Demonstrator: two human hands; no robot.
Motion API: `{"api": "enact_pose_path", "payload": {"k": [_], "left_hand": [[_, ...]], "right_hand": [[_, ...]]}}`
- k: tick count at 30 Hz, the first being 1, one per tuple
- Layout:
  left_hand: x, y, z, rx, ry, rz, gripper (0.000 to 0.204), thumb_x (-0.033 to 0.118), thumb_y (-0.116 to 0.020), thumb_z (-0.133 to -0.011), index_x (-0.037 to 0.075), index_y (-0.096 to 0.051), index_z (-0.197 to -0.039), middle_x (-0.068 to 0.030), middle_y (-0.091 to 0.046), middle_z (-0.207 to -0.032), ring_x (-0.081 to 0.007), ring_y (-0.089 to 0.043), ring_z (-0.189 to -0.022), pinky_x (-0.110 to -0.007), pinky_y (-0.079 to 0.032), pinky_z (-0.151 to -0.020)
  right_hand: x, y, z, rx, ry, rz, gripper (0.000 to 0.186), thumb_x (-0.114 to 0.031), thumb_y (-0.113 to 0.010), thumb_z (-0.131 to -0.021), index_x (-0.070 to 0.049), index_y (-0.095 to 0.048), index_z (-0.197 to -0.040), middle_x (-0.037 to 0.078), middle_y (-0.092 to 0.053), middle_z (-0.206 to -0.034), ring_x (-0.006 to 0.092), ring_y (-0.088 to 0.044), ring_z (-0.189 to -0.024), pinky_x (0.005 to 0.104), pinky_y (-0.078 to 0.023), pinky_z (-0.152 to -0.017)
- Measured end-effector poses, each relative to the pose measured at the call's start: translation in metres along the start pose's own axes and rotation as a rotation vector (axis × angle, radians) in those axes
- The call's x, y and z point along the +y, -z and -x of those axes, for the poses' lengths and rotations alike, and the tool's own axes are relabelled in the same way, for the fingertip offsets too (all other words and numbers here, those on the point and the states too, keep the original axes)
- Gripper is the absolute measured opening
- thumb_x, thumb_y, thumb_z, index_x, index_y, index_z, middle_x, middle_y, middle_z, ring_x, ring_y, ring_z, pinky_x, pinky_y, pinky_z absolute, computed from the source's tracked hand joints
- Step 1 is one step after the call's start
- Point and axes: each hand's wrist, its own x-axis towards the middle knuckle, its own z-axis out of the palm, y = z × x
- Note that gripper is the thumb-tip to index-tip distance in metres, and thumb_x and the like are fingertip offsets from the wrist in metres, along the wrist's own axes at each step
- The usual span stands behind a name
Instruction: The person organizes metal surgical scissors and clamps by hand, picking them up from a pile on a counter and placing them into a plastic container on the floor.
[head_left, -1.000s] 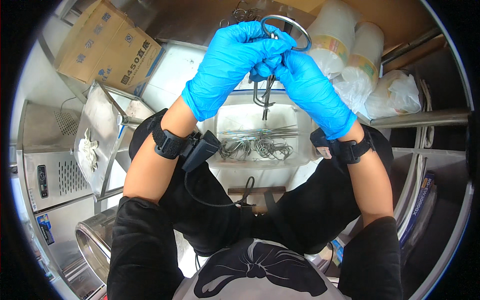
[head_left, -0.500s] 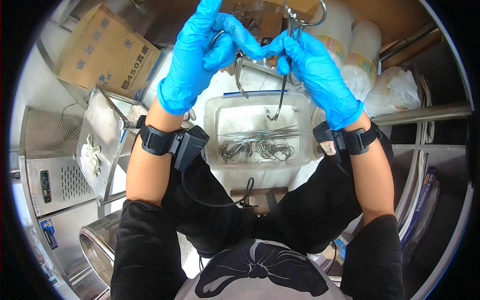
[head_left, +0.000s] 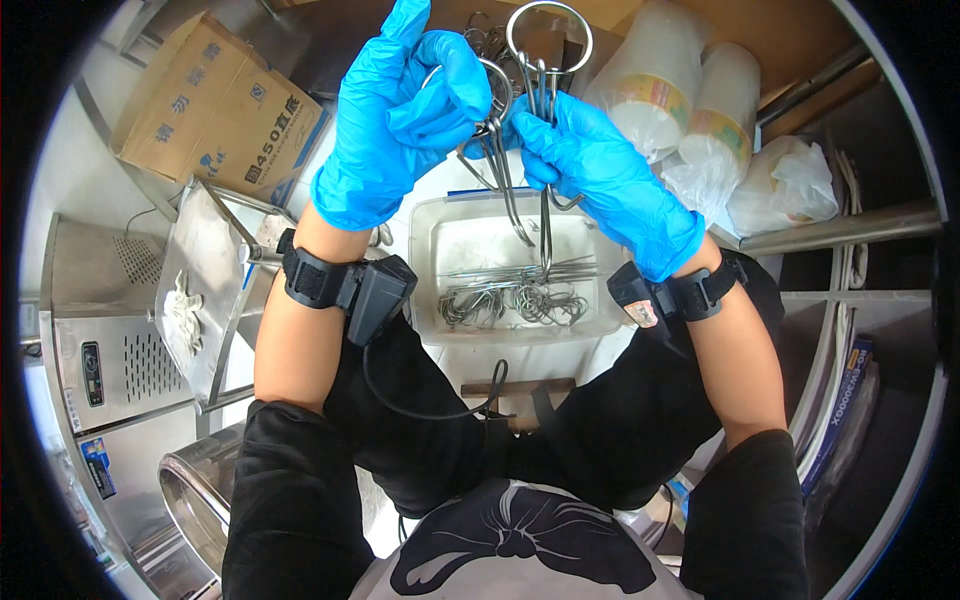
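Note:
Both hands wear blue gloves and are raised above a clear plastic tub (head_left: 430, 250). My left hand (head_left: 400, 110) grips a metal hook (head_left: 505, 190) with a ring at its top. My right hand (head_left: 600, 180) pinches the shanks of other metal hooks (head_left: 545, 60), whose large ring stands above the fingers and whose long ends hang down toward the tub. The two hands nearly touch at the rings. Several more metal hooks (head_left: 515, 300) lie in a tangle on the tub's floor.
A cardboard box (head_left: 215, 110) sits at the upper left. A steel tray (head_left: 200, 290) with a white cloth stands to the left, above a steel cabinet (head_left: 100, 340). Stacked white buckets (head_left: 680, 90) and plastic bags (head_left: 780, 190) are at the upper right, beside metal shelving (head_left: 850, 220).
Both hands have risen higher with the hooks. The left hand went from open fingers to closing on one hook's ring, drawing it apart from the bunch in the right hand.

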Motion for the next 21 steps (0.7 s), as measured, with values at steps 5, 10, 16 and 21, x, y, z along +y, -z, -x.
{"api": "enact_pose_path", "payload": {"k": [5,10,16,21], "left_hand": [[-0.004,-0.002,0.001,0.032,0.006,-0.039,0.057,0.049,-0.032,-0.092,0.006,-0.047,-0.057,0.0057,-0.024,-0.035,-0.0051,-0.019,-0.030,-0.020,-0.015,-0.031],[-0.013,-0.011,-0.004,0.036,-0.026,-0.278,0.057,0.049,-0.033,-0.091,0.005,-0.051,-0.060,0.0051,-0.025,-0.036,-0.0061,-0.026,-0.037,-0.019,-0.029,-0.044],[-0.014,-0.010,-0.005,0.033,-0.211,-0.580,0.042,0.038,-0.039,-0.092,0.002,-0.055,-0.109,-0.0061,-0.060,-0.097,-0.0077,-0.050,-0.072,-0.025,-0.044,-0.072],[-0.018,0.001,-0.007,0.239,-0.194,-0.687,0.025,0.019,-0.052,-0.088,0.001,-0.056,-0.105,-0.0074,-0.060,-0.102,-0.0127,-0.057,-0.088,-0.028,-0.045,-0.081]], "right_hand": [[-0.005,-0.006,0.002,0.048,0.053,0.042,0.023,-0.022,-0.059,-0.086,-0.006,-0.060,-0.102,-0.001,-0.059,-0.080,0.0038,-0.046,-0.065,0.0180,-0.037,-0.058],[-0.006,-0.006,0.002,0.083,0.102,0.138,0.024,-0.016,-0.060,-0.084,-0.005,-0.060,-0.106,0.000,-0.062,-0.088,0.0053,-0.052,-0.075,0.0194,-0.042,-0.067],[-0.002,0.000,-0.002,0.350,0.169,0.113,0.014,-0.012,-0.059,-0.084,-0.003,-0.064,-0.094,-0.001,-0.062,-0.080,0.0048,-0.050,-0.066,0.0194,-0.041,-0.061],[-0.011,0.017,-0.004,0.376,0.303,0.038,0.015,-0.019,-0.058,-0.086,-0.005,-0.065,-0.085,-0.001,-0.064,-0.074,0.0029,-0.047,-0.058,0.0169,-0.037,-0.052]]}}
